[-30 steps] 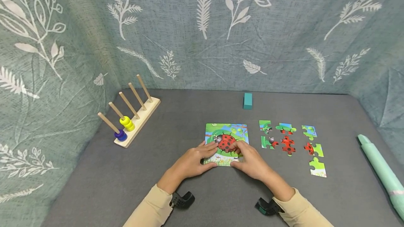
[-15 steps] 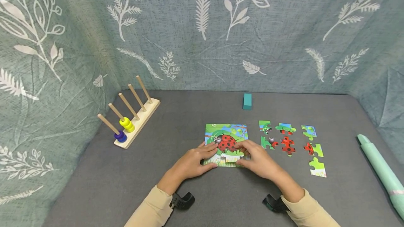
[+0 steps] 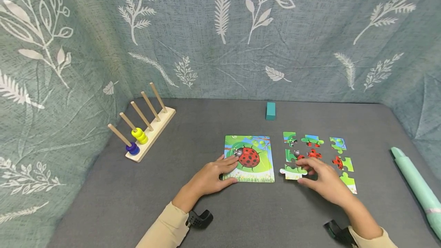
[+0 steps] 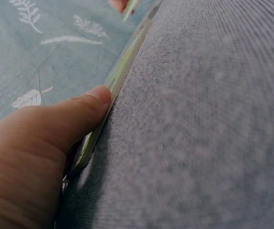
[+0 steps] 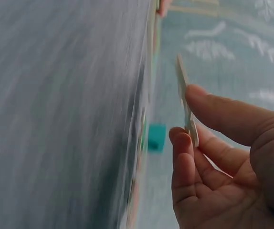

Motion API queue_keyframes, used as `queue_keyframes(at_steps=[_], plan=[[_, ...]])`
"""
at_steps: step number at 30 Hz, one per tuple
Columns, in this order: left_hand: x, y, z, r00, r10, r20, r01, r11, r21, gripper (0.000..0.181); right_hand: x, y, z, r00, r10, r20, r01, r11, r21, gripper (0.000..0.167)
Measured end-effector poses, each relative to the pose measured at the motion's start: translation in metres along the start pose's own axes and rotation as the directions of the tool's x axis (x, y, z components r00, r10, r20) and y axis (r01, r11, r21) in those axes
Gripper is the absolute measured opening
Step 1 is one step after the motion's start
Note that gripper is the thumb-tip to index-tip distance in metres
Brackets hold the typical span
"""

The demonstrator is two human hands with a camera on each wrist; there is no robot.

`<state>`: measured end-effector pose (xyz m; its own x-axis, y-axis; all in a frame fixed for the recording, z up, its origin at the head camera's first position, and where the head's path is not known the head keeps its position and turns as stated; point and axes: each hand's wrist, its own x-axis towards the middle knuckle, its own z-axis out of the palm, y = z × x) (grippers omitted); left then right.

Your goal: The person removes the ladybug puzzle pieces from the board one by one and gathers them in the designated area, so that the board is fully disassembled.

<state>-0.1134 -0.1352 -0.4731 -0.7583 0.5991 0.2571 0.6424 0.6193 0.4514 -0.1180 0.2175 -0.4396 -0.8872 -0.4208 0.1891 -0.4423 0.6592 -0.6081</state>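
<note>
A square ladybug picture puzzle board (image 3: 260, 144) lies flat on the grey table. My left hand (image 3: 213, 175) rests on its left side, fingers fairly straight over the picture; the left wrist view has the thumb against the board's edge (image 4: 127, 59). To the right of the board, my right hand (image 3: 325, 181) pinches a green and white puzzle piece (image 3: 293, 173) above the table. The right wrist view has that piece (image 5: 183, 90) edge-on between thumb and fingers. Loose puzzle pieces (image 3: 311, 140) lie in rows behind and right of this hand, which partly covers some.
A wooden peg stand (image 3: 156, 127) with blue rings (image 3: 132, 148) and yellow rings (image 3: 139, 136) is at the left. A teal block (image 3: 270, 111) sits near the back edge. Along the right side lies a rolled mint-green thing (image 3: 417, 186). A patterned curtain (image 3: 193, 30) hangs behind.
My right hand has lifted the green and white puzzle piece off the board's lower part and carried it right, toward the loose pieces. My left hand has stayed on the board.
</note>
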Motion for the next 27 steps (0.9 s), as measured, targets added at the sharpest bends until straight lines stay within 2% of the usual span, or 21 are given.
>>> queue_keyframes(at_steps=[4,9,12,14,20,27], plan=[[0.001,-0.001,0.001,1.000,0.005,-0.001,-0.005,1.000,-0.004,0.052,-0.014,0.014,-0.015,0.999,0.039,-0.030,-0.039,0.999,-0.003,0.041],[0.000,-0.002,0.002,1.000,0.008,-0.008,-0.008,1.000,-0.007,0.052,-0.026,0.027,-0.030,0.993,0.120,-0.007,-0.120,0.993,-0.017,0.040],[0.000,-0.001,0.002,1.000,0.010,-0.012,-0.010,1.000,-0.008,0.052,-0.032,0.034,-0.034,0.992,0.129,-0.002,-0.129,0.991,-0.027,0.038],[0.000,-0.001,0.001,1.000,0.011,-0.013,-0.011,1.000,-0.008,0.052,-0.034,0.038,-0.034,0.993,0.122,0.001,-0.122,0.992,-0.029,0.037],[0.000,-0.002,0.002,1.000,0.016,-0.013,-0.016,1.000,-0.006,0.052,-0.036,0.044,-0.033,0.999,0.038,-0.017,-0.039,0.999,-0.017,0.036],[0.000,-0.002,0.002,0.999,0.028,-0.028,-0.028,1.000,0.002,0.051,-0.037,0.047,-0.030,0.998,-0.032,-0.058,0.028,0.997,-0.069,0.041]])
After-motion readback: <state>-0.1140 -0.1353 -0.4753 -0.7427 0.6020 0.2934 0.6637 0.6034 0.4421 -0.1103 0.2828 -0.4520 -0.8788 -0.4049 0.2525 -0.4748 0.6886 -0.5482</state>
